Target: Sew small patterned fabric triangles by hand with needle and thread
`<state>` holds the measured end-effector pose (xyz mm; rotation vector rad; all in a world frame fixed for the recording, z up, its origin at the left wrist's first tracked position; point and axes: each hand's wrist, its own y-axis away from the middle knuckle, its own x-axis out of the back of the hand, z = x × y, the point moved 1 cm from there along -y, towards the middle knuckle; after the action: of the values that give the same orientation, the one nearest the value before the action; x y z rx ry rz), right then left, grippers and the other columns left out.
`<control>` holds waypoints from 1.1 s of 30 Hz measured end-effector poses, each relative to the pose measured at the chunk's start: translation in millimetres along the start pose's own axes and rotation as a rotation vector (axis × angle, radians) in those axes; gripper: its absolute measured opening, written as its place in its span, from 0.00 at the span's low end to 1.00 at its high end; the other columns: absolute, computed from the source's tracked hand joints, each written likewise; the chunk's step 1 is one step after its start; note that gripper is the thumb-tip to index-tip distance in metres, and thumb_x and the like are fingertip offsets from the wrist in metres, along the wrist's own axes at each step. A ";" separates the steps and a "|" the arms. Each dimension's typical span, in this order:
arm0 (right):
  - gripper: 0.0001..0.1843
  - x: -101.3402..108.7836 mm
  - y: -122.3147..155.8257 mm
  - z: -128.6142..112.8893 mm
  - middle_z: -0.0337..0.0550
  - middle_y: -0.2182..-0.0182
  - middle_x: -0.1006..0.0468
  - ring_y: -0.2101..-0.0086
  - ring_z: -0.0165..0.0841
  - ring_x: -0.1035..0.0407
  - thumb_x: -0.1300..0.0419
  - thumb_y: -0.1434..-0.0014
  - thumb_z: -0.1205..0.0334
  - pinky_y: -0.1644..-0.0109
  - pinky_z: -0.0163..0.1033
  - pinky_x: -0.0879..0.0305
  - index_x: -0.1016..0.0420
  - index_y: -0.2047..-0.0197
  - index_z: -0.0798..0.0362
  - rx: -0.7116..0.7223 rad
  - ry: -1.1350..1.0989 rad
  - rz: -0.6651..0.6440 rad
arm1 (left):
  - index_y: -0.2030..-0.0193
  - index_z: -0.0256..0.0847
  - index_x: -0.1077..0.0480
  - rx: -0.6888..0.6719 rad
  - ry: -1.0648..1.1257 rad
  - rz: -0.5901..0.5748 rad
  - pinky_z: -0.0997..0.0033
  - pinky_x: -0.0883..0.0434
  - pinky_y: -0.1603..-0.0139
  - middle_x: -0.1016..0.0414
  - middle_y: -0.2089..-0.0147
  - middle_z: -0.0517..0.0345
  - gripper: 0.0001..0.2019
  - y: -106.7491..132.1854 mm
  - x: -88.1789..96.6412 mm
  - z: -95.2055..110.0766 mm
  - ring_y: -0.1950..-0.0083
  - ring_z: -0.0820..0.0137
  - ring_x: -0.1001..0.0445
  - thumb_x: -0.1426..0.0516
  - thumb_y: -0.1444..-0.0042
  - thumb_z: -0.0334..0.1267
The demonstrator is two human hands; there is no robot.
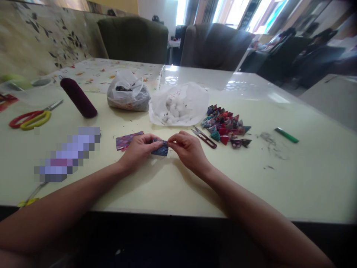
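At the centre of the frame, a small dark blue cloth (161, 150) is held near its upper edge by the left hand (139, 149), the thumb laid across it. Its upper right corner is pinched between the thumb and fingers of the right hand (188, 149); whether a needle or thread is also held there cannot be told. For tidy work, the edge is probably best kept taut and level, with both pinches close together. The snips (206, 138), just beside the right hand, should be kept clear of the knuckles.
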<state>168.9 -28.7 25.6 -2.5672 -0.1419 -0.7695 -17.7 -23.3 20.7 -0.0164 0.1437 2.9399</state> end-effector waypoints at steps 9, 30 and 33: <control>0.05 -1.2 -0.5 1.9 0.37 0.72 0.28 0.72 0.27 0.36 0.36 0.39 0.69 0.64 0.34 0.43 0.22 0.68 0.53 0.032 -0.006 -0.001 | 0.66 0.38 0.21 -0.034 -0.066 0.012 0.70 0.30 0.61 0.21 0.67 0.57 0.12 -0.2 0.3 1.2 0.66 0.71 0.26 0.30 0.51 0.45; 0.05 1.3 -1.6 3.0 0.31 0.79 0.37 0.75 0.27 0.42 0.37 0.40 0.66 0.67 0.35 0.46 0.23 0.59 0.53 -0.113 -0.111 -0.087 | 0.66 0.38 0.21 -0.174 -0.290 0.014 0.70 0.28 0.63 0.21 0.68 0.56 0.11 0.6 1.4 7.2 0.66 0.69 0.25 0.34 0.48 0.45; 0.06 2.0 -2.8 3.3 0.32 0.79 0.35 0.75 0.27 0.41 0.38 0.40 0.65 0.67 0.35 0.45 0.21 0.59 0.53 -0.151 -0.153 -0.154 | 0.65 0.38 0.22 -0.209 -0.339 0.009 0.71 0.29 0.65 0.21 0.69 0.56 0.11 0.0 1.8 7.0 0.67 0.69 0.25 0.35 0.48 0.45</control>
<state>171.6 -24.8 25.3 -2.7842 -0.3458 -0.6601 -19.5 -22.2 27.6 0.4482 -0.2138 2.8984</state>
